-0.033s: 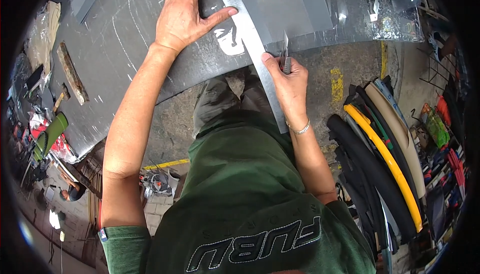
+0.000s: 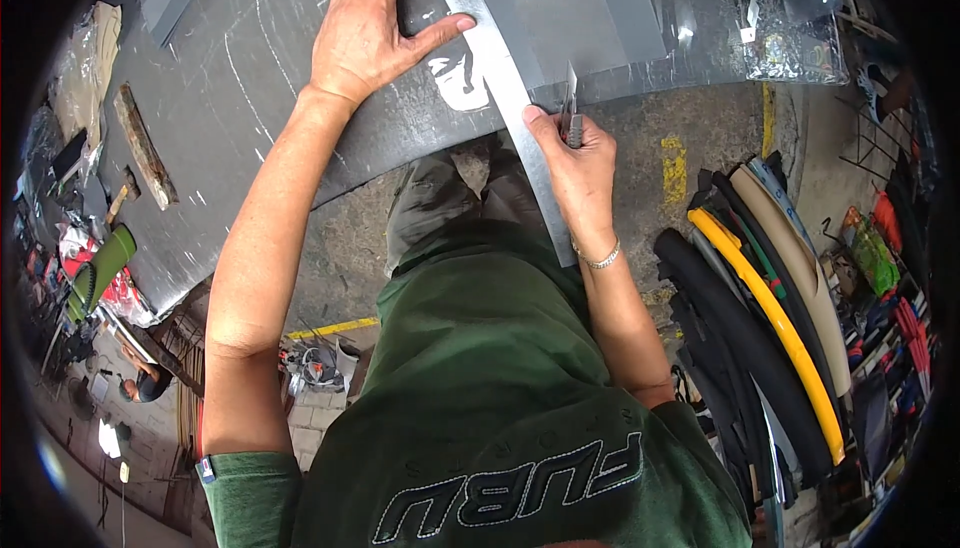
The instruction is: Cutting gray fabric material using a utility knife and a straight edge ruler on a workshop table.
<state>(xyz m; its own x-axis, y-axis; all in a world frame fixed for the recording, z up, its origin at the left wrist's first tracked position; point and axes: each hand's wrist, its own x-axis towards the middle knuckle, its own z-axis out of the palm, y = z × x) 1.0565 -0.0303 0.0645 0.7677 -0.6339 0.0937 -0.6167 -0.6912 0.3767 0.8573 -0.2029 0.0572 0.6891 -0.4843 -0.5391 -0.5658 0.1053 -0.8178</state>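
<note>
A long metal ruler [image 2: 503, 68] lies slantwise across the dark worktable [image 2: 255, 58] and sticks out past its near edge toward my shirt. My left hand [image 2: 362, 46] rests flat with the fingers spread, its thumb touching the ruler's left side and some fingertips cut off by the top of the picture. In my right hand [image 2: 585, 176] is a utility knife [image 2: 573, 128], blade pointing away from me. My right thumb lies on the ruler near the table edge. Right of the ruler is a grey translucent sheet [image 2: 570, 13] with darker bands.
Rolls of black, beige and yellow material [image 2: 770, 303] lean at the right. A clear plastic bag [image 2: 800, 53] lies at the table's right end. On the left are a worn wooden strip [image 2: 145, 143], a green roll [image 2: 105, 263] and clutter. Another person [image 2: 150, 380] is at lower left.
</note>
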